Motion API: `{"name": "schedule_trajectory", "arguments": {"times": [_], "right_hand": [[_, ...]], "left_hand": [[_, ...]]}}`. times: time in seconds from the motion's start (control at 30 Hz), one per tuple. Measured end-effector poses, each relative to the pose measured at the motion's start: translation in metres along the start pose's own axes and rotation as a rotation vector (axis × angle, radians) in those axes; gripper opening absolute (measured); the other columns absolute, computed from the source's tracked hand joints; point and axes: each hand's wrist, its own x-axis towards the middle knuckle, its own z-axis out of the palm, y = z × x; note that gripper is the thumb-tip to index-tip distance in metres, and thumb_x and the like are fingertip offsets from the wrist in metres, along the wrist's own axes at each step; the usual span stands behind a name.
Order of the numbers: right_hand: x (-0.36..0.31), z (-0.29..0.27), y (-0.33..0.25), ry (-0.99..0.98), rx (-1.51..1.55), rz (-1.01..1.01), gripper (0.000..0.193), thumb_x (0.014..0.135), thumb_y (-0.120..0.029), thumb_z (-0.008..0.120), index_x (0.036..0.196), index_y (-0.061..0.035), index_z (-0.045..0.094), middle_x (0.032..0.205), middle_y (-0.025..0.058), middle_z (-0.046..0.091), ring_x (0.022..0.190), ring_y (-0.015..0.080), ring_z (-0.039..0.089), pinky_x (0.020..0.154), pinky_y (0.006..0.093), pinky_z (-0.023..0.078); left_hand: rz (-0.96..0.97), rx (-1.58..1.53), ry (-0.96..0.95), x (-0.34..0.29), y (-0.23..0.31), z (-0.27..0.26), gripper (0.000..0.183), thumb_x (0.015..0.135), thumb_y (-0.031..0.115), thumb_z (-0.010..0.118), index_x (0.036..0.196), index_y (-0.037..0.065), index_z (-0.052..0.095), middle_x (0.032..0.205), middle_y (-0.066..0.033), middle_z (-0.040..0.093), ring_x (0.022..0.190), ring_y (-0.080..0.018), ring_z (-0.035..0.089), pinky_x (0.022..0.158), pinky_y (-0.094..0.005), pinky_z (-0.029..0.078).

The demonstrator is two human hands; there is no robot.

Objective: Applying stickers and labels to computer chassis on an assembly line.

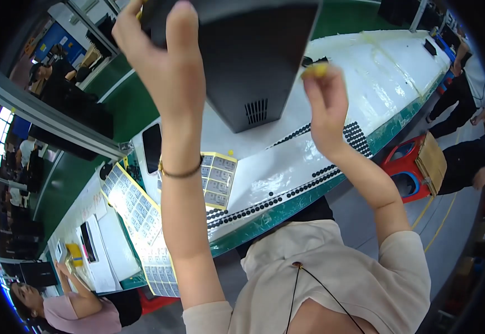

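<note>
A tall black box-shaped casing [248, 61] with a slotted vent low on its side stands tilted in view on the white-covered table, its top cut off by the picture's edge. My left hand [167, 61] is raised at its upper left side, thumb and fingers around the edge; the fingertips partly leave the view. To the right of the casing, my right hand [328, 106] is held up with thumb and fingers pinched together. Yellow covers sit on its fingertips, slightly blurred, and I cannot make out what is between them.
Sticker sheets [220, 181] lie beside a dark phone-like slab [152, 146]. Rows of round black pads [356, 139] line the table's near edge. A red stool [409, 167] with cardboard stands at right. A seated person [81, 306] works at lower left; others stand farther off.
</note>
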Motion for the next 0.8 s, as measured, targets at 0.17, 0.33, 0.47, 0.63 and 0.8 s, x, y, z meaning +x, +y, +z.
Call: {"name": "schedule_trajectory", "arguments": {"times": [0.17,0.33,0.47,0.63,0.8], "right_hand": [[-0.070,-0.019,-0.009,-0.510,-0.264,-0.082,0.011,0.083,0.000,0.062,0.094,-0.0022,0.060,0.086,0.0096,0.059,0.081,0.0257,0.057,0.073,0.0337,0.045],[-0.113,-0.024,-0.010,-1.022,-0.470,0.003,0.016,0.082,-0.016,0.068,0.093,-0.0055,0.064,0.094,0.0038,0.061,0.088,0.0228,0.058,0.076,0.0354,0.048],[-0.113,-0.025,-0.013,-1.088,-0.507,-0.065,0.015,0.081,-0.017,0.067,0.091,-0.0073,0.065,0.096,0.0021,0.061,0.091,0.0205,0.058,0.075,0.0330,0.048],[-0.107,-0.021,-0.007,-1.135,-0.491,-0.007,0.014,0.079,-0.015,0.067,0.088,-0.0089,0.060,0.090,0.0023,0.059,0.090,0.0208,0.057,0.076,0.0325,0.046],[-0.103,-0.012,-0.009,-1.195,-0.398,0.027,0.012,0.081,-0.015,0.065,0.089,-0.0088,0.058,0.089,0.0028,0.057,0.088,0.0207,0.056,0.076,0.0333,0.044]], "left_hand": [[-0.133,0.096,-0.119,0.037,-0.031,0.012,0.035,0.092,0.026,0.058,0.115,-0.001,0.054,0.110,-0.0068,0.054,0.099,-0.0148,0.048,0.090,-0.0256,0.038],[-0.048,0.195,-0.208,0.034,-0.028,0.009,0.044,0.093,0.032,0.058,0.120,-0.001,0.051,0.108,-0.0067,0.055,0.099,-0.0131,0.050,0.088,-0.0245,0.039],[0.083,0.239,-0.227,-0.010,0.008,-0.026,0.048,0.093,0.032,0.060,0.125,-0.003,0.048,0.114,-0.0102,0.057,0.108,-0.0143,0.052,0.092,-0.0268,0.040],[-0.096,0.647,-0.671,-0.107,0.050,-0.083,0.035,0.077,0.000,0.067,0.111,0.000,0.059,0.100,-0.0165,0.062,0.095,-0.0331,0.061,0.082,-0.0352,0.047],[-0.423,0.755,-0.819,-0.188,0.045,-0.139,0.023,0.078,-0.003,0.064,0.101,0.000,0.060,0.090,-0.0143,0.063,0.084,-0.0318,0.060,0.075,-0.0366,0.046]]}}
